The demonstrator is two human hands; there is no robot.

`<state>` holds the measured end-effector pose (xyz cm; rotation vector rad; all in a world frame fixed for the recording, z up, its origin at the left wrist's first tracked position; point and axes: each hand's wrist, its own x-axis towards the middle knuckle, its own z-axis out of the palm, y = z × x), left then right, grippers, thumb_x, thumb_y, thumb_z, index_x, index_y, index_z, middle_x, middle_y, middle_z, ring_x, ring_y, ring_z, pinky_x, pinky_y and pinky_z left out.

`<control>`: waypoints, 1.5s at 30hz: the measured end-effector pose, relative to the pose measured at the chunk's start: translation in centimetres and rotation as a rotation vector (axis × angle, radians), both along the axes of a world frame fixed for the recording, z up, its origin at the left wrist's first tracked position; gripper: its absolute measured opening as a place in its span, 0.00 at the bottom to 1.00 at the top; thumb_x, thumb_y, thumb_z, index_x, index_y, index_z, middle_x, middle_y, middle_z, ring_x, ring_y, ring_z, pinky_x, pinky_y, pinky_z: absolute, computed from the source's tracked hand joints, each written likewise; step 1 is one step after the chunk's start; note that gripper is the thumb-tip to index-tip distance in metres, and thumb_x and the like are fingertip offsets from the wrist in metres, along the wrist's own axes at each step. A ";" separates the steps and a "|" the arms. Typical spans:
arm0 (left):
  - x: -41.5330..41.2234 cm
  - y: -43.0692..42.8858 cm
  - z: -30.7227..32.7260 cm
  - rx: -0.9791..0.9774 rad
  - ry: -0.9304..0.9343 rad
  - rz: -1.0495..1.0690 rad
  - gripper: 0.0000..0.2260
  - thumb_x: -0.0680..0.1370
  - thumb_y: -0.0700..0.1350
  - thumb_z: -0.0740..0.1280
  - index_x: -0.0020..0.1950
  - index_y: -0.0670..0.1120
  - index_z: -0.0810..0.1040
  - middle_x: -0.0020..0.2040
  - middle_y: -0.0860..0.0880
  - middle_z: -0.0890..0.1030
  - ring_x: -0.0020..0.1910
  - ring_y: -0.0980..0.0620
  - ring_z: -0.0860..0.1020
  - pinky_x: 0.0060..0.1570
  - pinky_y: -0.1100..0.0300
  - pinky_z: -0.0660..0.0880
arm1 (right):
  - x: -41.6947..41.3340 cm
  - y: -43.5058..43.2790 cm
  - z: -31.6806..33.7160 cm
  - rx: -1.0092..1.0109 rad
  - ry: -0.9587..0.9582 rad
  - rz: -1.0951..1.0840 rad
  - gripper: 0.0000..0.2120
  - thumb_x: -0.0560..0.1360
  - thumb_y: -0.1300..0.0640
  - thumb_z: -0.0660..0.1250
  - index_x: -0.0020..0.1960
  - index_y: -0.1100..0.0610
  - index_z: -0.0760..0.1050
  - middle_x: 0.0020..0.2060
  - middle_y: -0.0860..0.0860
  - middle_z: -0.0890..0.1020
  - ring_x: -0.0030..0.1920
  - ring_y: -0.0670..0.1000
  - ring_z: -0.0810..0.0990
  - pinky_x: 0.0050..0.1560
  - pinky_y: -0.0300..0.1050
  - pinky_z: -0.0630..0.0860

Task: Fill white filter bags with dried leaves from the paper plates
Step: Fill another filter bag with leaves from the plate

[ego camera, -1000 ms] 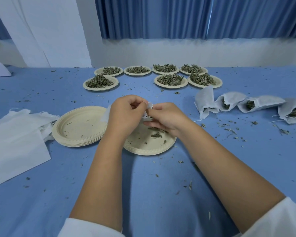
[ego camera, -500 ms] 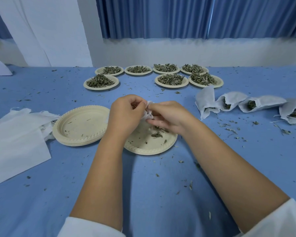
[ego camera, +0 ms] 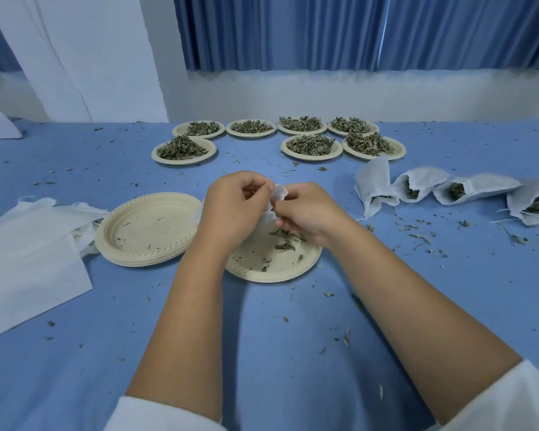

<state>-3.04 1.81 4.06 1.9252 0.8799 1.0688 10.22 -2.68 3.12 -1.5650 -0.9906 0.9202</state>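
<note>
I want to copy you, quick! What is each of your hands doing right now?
Left hand: fingers curled, pinching the bag.
Right hand: fingers curled, pinching the same bag.

Both hands meet above a nearly empty paper plate (ego camera: 271,269): the left hand (ego camera: 231,209) and right hand (ego camera: 308,209) pinch a crumpled white filter bag (ego camera: 279,192) between them. Filled bags (ego camera: 423,188) lie at right on the blue worktop (ego camera: 293,353), leaf-heaped plates (ego camera: 311,146) beyond.
</note>
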 end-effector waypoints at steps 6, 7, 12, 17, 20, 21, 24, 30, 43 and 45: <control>-0.4 0.6 0.0 0.086 -0.024 0.204 0.07 0.78 0.46 0.67 0.41 0.55 0.79 0.37 0.57 0.82 0.39 0.58 0.80 0.41 0.64 0.75 | 0.1 0.1 1.3 -0.004 -0.036 0.082 0.09 0.79 0.57 0.63 0.43 0.60 0.78 0.43 0.53 0.83 0.39 0.48 0.85 0.41 0.41 0.82; -0.4 0.7 0.0 0.087 -0.030 0.226 0.07 0.79 0.46 0.66 0.41 0.55 0.79 0.36 0.58 0.81 0.39 0.58 0.80 0.41 0.62 0.76 | 0.4 0.1 1.7 -0.030 -0.097 0.060 0.11 0.80 0.56 0.60 0.44 0.58 0.78 0.44 0.51 0.83 0.40 0.48 0.84 0.40 0.42 0.83; -0.2 0.5 -0.1 0.112 0.012 0.220 0.10 0.79 0.45 0.66 0.39 0.56 0.77 0.36 0.60 0.80 0.40 0.58 0.79 0.43 0.61 0.75 | 0.5 -0.5 1.1 -0.213 -0.755 0.161 0.14 0.78 0.61 0.55 0.35 0.64 0.70 0.31 0.61 0.71 0.33 0.54 0.70 0.34 0.47 0.68; -0.3 0.6 -0.1 0.126 0.025 0.222 0.12 0.79 0.45 0.66 0.37 0.57 0.76 0.36 0.61 0.79 0.40 0.61 0.78 0.41 0.67 0.73 | -0.5 -0.6 0.8 -0.262 -0.606 0.284 0.16 0.77 0.69 0.53 0.36 0.60 0.74 0.42 0.59 0.82 0.40 0.54 0.81 0.42 0.46 0.81; -0.4 0.7 -0.1 0.121 0.027 0.237 0.12 0.78 0.45 0.66 0.37 0.58 0.76 0.35 0.61 0.79 0.39 0.64 0.77 0.37 0.73 0.70 | -0.6 -0.8 1.1 -0.262 -0.542 0.305 0.18 0.77 0.70 0.51 0.42 0.58 0.78 0.46 0.57 0.82 0.36 0.51 0.80 0.43 0.44 0.81; -0.5 0.7 -0.1 0.110 0.023 0.241 0.12 0.78 0.45 0.65 0.37 0.58 0.76 0.35 0.61 0.78 0.38 0.64 0.77 0.37 0.74 0.69 | -0.4 -0.8 1.2 -0.271 -0.637 0.282 0.17 0.77 0.68 0.52 0.44 0.57 0.79 0.48 0.56 0.83 0.38 0.52 0.81 0.45 0.46 0.81; -0.6 0.8 0.0 0.096 0.014 0.255 0.12 0.78 0.45 0.65 0.37 0.58 0.76 0.35 0.62 0.78 0.37 0.66 0.76 0.36 0.76 0.68 | -0.3 -0.8 0.9 -0.335 -0.805 0.256 0.15 0.78 0.66 0.55 0.51 0.58 0.80 0.48 0.56 0.84 0.44 0.53 0.82 0.47 0.45 0.79; -0.4 0.8 -0.1 0.121 0.009 0.254 0.08 0.79 0.44 0.65 0.41 0.53 0.79 0.35 0.60 0.79 0.37 0.59 0.78 0.39 0.67 0.72 | -1.3 -1.4 1.3 -0.296 -0.460 0.433 0.22 0.76 0.70 0.48 0.48 0.58 0.80 0.41 0.53 0.81 0.40 0.52 0.82 0.43 0.44 0.83; -0.5 0.8 0.0 0.100 0.010 0.268 0.07 0.79 0.44 0.65 0.42 0.53 0.79 0.36 0.61 0.78 0.39 0.60 0.78 0.40 0.68 0.71 | -0.3 -2.6 2.1 -0.309 -0.468 0.635 0.15 0.73 0.68 0.66 0.54 0.51 0.77 0.54 0.49 0.79 0.55 0.56 0.83 0.49 0.38 0.80; -0.5 0.8 0.0 0.094 0.010 0.266 0.07 0.79 0.44 0.65 0.42 0.53 0.79 0.37 0.61 0.78 0.39 0.62 0.77 0.39 0.70 0.71 | -0.3 -2.6 2.1 -0.303 -0.630 0.640 0.18 0.71 0.63 0.72 0.57 0.48 0.76 0.51 0.41 0.77 0.54 0.52 0.82 0.38 0.30 0.75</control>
